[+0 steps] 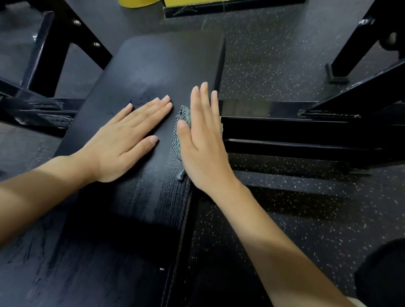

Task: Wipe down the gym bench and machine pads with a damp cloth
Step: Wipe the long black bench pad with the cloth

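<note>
Near the right edge of the pad (153,65), the right grip (203,140) pressed flat-fingered on the limp cloth (175,142), likely to bunch; the left grip (125,142) lay spread, empty.

Under the left hand (125,142), the black matte padded bench top (153,65) shows paler grey streaks. Beneath the right hand (203,140) peeks a teal woven cloth (177,142) with a fine grey check. Right of that hand, black rubber flooring (274,54) carries white and yellowish flecks, crossed by glossy black metal frame bars (285,131). Far beyond the fingertips sits a bright yellow shape (135,2).
</note>
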Demonstrator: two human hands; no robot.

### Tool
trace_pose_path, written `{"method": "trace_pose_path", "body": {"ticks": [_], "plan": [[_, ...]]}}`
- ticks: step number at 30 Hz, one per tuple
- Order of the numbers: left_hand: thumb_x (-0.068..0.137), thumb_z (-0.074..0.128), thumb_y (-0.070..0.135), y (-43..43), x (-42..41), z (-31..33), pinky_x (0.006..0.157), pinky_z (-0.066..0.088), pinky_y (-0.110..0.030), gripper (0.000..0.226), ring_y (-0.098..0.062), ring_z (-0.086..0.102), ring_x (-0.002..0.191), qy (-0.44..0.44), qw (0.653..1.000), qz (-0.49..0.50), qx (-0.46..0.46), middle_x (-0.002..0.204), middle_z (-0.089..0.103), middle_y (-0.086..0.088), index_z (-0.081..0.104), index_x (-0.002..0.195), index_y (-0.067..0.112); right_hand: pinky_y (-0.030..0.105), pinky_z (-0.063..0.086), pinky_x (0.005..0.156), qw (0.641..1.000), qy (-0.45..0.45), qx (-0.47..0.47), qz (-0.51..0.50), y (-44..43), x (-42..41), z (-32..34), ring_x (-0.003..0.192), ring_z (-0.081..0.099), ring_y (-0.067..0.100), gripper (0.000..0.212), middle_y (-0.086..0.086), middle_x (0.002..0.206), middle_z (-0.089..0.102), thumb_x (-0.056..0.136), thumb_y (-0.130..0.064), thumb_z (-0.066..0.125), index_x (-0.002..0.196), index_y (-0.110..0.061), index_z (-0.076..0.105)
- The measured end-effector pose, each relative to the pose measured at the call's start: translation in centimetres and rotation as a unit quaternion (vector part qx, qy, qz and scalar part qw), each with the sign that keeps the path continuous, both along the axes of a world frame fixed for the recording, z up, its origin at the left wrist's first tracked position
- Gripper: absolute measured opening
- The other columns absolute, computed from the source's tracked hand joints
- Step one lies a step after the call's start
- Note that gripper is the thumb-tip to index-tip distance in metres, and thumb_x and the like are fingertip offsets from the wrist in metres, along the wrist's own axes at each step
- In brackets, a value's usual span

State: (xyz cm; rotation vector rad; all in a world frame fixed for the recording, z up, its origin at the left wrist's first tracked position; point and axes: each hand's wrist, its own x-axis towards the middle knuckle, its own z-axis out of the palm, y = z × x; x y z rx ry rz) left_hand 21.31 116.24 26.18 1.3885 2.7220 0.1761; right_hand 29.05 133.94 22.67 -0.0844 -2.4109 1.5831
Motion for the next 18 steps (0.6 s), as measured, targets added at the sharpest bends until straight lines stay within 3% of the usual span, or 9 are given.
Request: {"method": "trace_pose_path", "body": {"ticks": [4, 8, 18], "plan": [[0.104, 0.019, 0.042, 0.3, -0.6, 0.0, 0.122, -0.002, -0.026, 0.058, -0.004, 0.004, 0.152, 0.000, 1.000, 0.002, -0.001, 0.166, 0.006, 0.015, 0.009, 0.159, 0.028, 0.018, -0.016, 0.116, 1.000, 0.013, -0.003, 0.023, -0.7, 2.1, -0.2, 0.149, -0.021, 0.007, 0.064, -0.001, 0.165, -0.012, 0.101, -0.028, 0.026, 0.157, -0.011, 0.000], [0.103, 0.018, 0.043, 0.6, -1.4, -0.1, 0.122, -0.002, -0.026, 0.059, -0.004, 0.004, 0.152, 0.001, 1.000, 0.005, -0.001, 0.166, 0.006, 0.015, 0.009, 0.159, 0.028, 0.017, -0.017, 0.115, 0.998, 0.023, -0.021, 0.049, -1.6, 4.4, -0.5, 0.146, -0.026, 0.002, 0.063, -0.007, 0.163, -0.017, 0.102, -0.032, 0.022, 0.156, -0.016, -0.005], [0.103, 0.018, 0.043, 1.1, -2.7, -0.2, 0.122, -0.003, -0.024, 0.059, -0.002, 0.003, 0.152, 0.000, 1.000, 0.007, 0.002, 0.166, 0.005, 0.017, 0.007, 0.159, 0.030, 0.016, -0.012, 0.117, 0.998, 0.036, -0.046, 0.016, -0.1, 0.1, -0.7, 0.150, -0.015, 0.010, 0.060, 0.002, 0.166, -0.004, 0.103, -0.025, 0.028, 0.157, -0.008, 0.007]]}}
